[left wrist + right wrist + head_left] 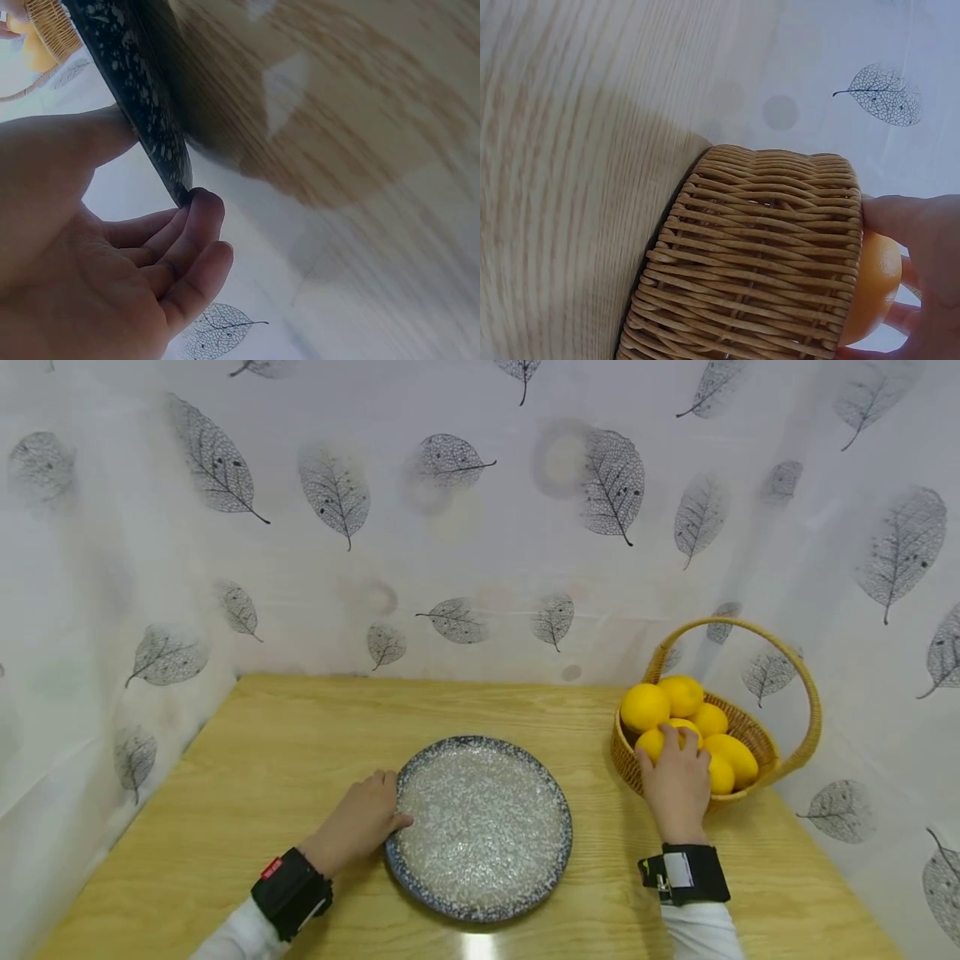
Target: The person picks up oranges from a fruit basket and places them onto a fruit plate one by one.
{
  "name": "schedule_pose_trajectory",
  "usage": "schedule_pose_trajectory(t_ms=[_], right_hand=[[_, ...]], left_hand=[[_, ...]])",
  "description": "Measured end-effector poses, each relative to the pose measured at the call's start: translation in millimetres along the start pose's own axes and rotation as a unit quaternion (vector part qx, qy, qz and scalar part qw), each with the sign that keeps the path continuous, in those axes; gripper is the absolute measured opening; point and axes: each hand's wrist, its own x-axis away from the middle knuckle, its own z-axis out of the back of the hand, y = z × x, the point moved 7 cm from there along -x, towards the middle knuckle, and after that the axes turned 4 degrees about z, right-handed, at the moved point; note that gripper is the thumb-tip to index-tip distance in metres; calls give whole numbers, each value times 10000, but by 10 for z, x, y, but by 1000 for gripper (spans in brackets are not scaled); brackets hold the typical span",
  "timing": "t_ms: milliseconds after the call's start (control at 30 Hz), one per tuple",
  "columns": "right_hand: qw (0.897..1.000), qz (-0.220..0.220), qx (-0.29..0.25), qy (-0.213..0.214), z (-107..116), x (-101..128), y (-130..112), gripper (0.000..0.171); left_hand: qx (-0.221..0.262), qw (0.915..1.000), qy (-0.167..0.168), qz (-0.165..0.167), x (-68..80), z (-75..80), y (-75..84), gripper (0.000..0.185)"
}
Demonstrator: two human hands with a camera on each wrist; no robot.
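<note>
Pinching the speckled plate (480, 827) rim, left hand (358, 825) fingers curl; right hand (677, 781) fingers grip a basket (750, 731) lemon (667, 737).

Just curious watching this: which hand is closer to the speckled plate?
Left. The left hand holds the plate at its left rim, thumb on top. The right hand is off to the plate's right, gripping a lemon in the basket.
</note>
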Motion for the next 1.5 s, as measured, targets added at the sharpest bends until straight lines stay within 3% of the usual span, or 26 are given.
schedule_pose_trajectory(t_ms=[367, 767, 967, 1133, 1267, 1500], right_hand=[[9998, -4, -167, 74, -6, 56, -65, 55], [9967, -186, -738, 298, 37, 62, -66, 56], [9940, 19, -695, 846, 183, 86, -136, 58], [9847, 237, -1207, 1238, 292, 47, -285, 60], [9792, 386, -1715, 1009, 270, -10, -495, 62], [9735, 747, -2091, -545, -166, -50, -958, 69]], left_hand=[[-10, 9999, 115, -77, -35, 21, -13, 55], [411, 9976, -417, 376, -185, -32, -87, 52], [453, 9966, -509, 474, -277, -103, -101, 51], [393, 9973, -454, 425, -303, -74, -84, 47], [422, 9978, -343, 391, -309, -39, -56, 43], [602, 9973, -294, 304, -300, -35, -40, 39]])
